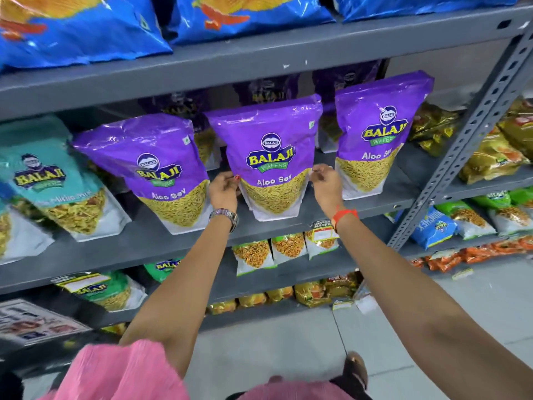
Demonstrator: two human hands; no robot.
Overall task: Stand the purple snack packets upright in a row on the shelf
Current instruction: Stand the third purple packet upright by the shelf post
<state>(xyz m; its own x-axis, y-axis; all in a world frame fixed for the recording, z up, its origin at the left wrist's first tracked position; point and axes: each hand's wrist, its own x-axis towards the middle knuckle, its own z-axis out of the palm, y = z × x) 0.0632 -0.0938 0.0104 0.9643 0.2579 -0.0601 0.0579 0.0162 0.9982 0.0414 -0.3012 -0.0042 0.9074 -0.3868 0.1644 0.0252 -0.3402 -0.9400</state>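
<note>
Both arms are extended forward and upward, forearms bare, converging slightly toward the hands. Left hand [223, 192]: back of hand toward the camera, fingers curled, fingertips pinched at the left edge of the middle packet [271, 160]. A metal watch [225, 216] sits on the left wrist. Right hand [326, 186]: fingers bent, thumb and forefinger pinching the packet's right edge. A red band [344, 215] circles the right wrist. Pink sleeves cover the upper arms.
</note>
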